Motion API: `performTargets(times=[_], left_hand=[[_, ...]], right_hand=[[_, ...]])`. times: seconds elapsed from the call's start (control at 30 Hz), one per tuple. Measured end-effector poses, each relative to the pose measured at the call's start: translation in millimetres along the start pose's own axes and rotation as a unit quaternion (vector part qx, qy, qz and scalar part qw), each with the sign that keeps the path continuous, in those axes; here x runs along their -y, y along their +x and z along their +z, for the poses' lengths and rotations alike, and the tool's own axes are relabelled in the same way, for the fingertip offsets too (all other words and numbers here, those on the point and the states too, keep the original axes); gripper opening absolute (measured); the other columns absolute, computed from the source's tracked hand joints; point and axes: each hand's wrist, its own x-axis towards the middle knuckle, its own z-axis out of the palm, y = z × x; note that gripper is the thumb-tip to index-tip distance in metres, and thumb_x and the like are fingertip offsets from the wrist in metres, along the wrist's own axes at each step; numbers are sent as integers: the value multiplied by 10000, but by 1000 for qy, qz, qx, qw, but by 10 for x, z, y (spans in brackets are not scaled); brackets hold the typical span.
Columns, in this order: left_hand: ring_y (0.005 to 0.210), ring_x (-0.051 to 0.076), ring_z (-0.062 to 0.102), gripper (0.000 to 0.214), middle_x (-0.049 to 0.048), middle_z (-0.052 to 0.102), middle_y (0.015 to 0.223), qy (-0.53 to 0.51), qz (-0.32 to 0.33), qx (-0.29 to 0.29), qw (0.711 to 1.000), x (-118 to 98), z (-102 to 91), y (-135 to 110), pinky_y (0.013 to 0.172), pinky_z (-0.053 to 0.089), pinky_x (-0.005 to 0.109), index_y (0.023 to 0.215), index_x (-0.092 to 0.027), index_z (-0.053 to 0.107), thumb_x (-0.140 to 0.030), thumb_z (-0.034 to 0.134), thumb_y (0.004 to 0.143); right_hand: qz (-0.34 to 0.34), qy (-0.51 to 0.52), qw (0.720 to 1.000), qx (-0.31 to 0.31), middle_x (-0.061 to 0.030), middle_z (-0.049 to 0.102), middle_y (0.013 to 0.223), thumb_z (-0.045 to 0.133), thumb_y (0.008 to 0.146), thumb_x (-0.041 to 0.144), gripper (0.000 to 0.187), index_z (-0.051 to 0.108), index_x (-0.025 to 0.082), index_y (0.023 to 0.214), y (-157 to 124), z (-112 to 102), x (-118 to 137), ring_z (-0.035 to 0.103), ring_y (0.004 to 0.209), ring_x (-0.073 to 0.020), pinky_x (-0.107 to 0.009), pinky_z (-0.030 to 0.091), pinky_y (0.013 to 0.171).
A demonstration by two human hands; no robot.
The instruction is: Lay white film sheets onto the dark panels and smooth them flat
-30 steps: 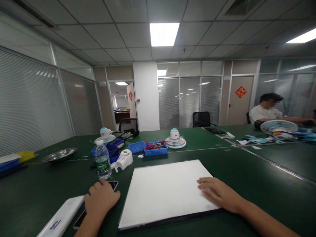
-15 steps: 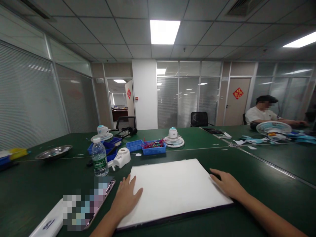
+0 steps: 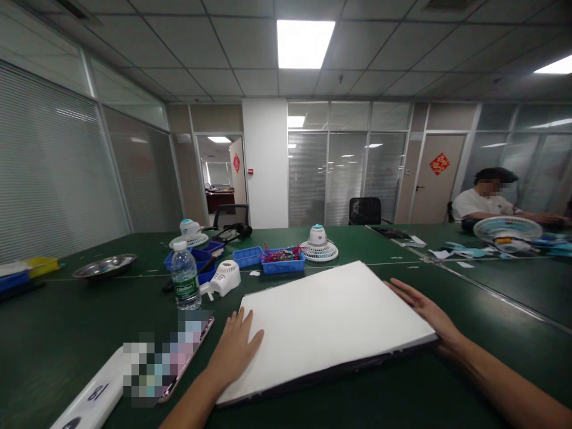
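A large flat white board (image 3: 326, 328) with a dark underside lies before me on the green table. Its right side is tilted up off the tabletop, and its left side stays low. My left hand (image 3: 236, 348) rests on the board's left edge, fingers stretched and slightly apart. At the raised right edge, my right hand (image 3: 431, 319) supports the board from the side and below; its fingers reach along the edge and part of the hand is hidden. Left of my left hand lie a phone-like slab (image 3: 187, 357), partly blurred, and a white oblong case (image 3: 96, 390) marked 18.
A water bottle (image 3: 185, 277) and a white fan housing (image 3: 224, 277) stand beyond my left hand. Farther back are a blue tray (image 3: 283, 266) of red wires, a small fan (image 3: 319, 245) and a metal dish (image 3: 105, 266). A person (image 3: 482, 202) sits at the far right.
The board's right side has risen and its far right corner has moved up. My right hand has turned and slid partly beneath that edge. My left hand stays on the left edge.
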Motion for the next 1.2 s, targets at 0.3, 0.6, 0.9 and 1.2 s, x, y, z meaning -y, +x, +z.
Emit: performTargets(times=[0.3, 0.6, 0.9, 1.2], left_hand=[[1503, 369, 231, 766, 213, 338, 1590, -140, -13, -36, 989, 70, -20, 14, 1231, 138, 568, 1433, -60, 514, -530, 558, 830], [1301, 263, 597, 476, 65, 666, 1369, -281, 65, -61, 956, 166, -293, 16, 1153, 404, 491, 1247, -189, 703, -301, 471, 847], [1324, 279, 574, 470, 58, 659, 1385, -206, 146, -88, 964, -14, -284, -68, 1176, 378, 474, 1239, -261, 704, -247, 633, 775], [1281, 256, 615, 455, 30, 678, 1360, -148, 138, -93, 975, -11, -301, -19, 1140, 430, 414, 1264, -284, 684, -269, 547, 831]], right_hand=[[-170, -134, 974, -68, -44, 433, 1556, 766, 692, 396, 170, 735, 234, 732, -91, 210, -72, 532, 1289, -412, -502, 536, 929], [-91, 4, 977, -194, -52, 562, 1434, 749, 621, 435, 220, 682, 228, 656, 56, -60, -146, 477, 1333, -394, -534, 431, 1044], [-189, -118, 936, -271, -96, 543, 1425, 684, 658, 445, 324, 665, 207, 878, 60, -208, -142, 478, 1324, -374, -531, 349, 1109], [-552, -511, 638, -164, -99, 519, 1456, 756, 721, 203, 559, 596, 294, 1249, -478, 306, 257, 509, 1319, -368, -601, 376, 1123]])
